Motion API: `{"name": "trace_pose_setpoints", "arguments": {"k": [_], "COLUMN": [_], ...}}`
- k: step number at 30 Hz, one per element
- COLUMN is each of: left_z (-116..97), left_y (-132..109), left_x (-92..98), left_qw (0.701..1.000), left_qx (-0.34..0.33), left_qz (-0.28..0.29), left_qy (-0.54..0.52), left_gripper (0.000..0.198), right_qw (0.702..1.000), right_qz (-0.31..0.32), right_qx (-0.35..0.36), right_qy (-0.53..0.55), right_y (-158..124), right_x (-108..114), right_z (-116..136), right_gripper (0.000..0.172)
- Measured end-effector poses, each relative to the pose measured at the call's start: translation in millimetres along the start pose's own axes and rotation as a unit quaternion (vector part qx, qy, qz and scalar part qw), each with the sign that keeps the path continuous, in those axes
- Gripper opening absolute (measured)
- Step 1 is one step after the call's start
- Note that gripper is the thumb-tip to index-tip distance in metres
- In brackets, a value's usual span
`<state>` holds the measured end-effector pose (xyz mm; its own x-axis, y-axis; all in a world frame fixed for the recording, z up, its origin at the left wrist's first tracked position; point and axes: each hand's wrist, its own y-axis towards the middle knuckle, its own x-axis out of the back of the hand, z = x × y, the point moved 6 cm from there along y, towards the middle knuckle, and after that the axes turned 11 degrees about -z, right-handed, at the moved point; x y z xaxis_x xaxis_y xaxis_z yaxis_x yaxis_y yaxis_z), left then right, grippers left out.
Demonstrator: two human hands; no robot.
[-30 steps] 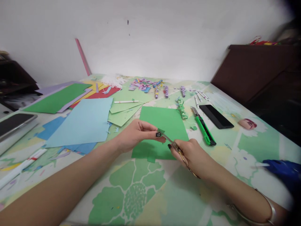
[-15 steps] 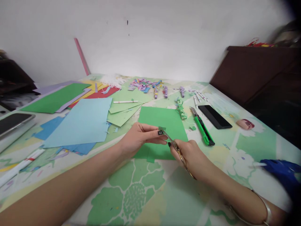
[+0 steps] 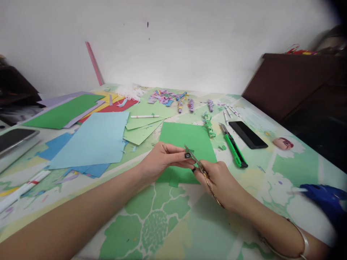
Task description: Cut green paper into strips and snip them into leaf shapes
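Across the flower-patterned counter (image 3: 151, 231) lies a square green sheet (image 3: 187, 135); above it, the left hand (image 3: 172, 157), fingertips pinched together, and the right hand (image 3: 217, 180), wrapped around scissors (image 3: 201, 167). Compared with half a second ago, a blade tip now shows past the left fingertips, suggesting ongoing cutting. Smallest, the paper piece (image 3: 192, 151) clamped there: dark green, partly hidden.

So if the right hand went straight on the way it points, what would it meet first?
Probably the left hand, close ahead of the right hand along the scissors; exact depth is unclear.
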<state>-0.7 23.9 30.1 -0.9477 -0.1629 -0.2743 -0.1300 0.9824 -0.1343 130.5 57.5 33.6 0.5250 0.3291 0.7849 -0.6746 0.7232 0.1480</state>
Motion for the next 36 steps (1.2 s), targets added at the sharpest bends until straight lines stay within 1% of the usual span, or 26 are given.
{"name": "trace_pose_setpoints", "arguments": {"k": [4,8,15,20,24,30,36], "left_z": [0,-3,-7,-11,-10,-3,-9], "left_y": [1,0,0,-1,-1,0,-1], "left_x": [-0.4,-0.5,4.5,6.5,5.9,6.0,4.2], "left_qw": [1.0,1.0,0.998,0.995,0.993,0.993,0.988], "left_qx": [-0.005,-0.014,-0.028,-0.042,-0.041,-0.034,-0.048], "left_qz": [0.01,0.018,0.001,-0.008,-0.011,-0.009,-0.015], "left_qy": [0.006,0.02,0.058,0.091,0.107,0.115,0.148], "left_gripper": [0.013,0.014,0.012,0.01,0.011,0.011,0.011], "right_qw": [1.0,1.0,0.999,0.999,0.997,0.995,0.996], "right_qz": [0.024,0.026,0.034,0.02,-0.004,-0.005,-0.001], "right_qx": [-0.001,0.008,0.019,0.025,0.023,0.021,0.023], "right_qy": [0.009,-0.009,-0.008,-0.043,-0.08,-0.097,-0.09], "right_y": [0,-1,-1,0,1,1,2], "right_x": [-1,-1,-3,-3,-3,-3,-2], "right_z": [0,-2,-3,-4,-5,-4,-4], "right_gripper": [0.022,0.022,0.023,0.021,0.025,0.024,0.021]}}
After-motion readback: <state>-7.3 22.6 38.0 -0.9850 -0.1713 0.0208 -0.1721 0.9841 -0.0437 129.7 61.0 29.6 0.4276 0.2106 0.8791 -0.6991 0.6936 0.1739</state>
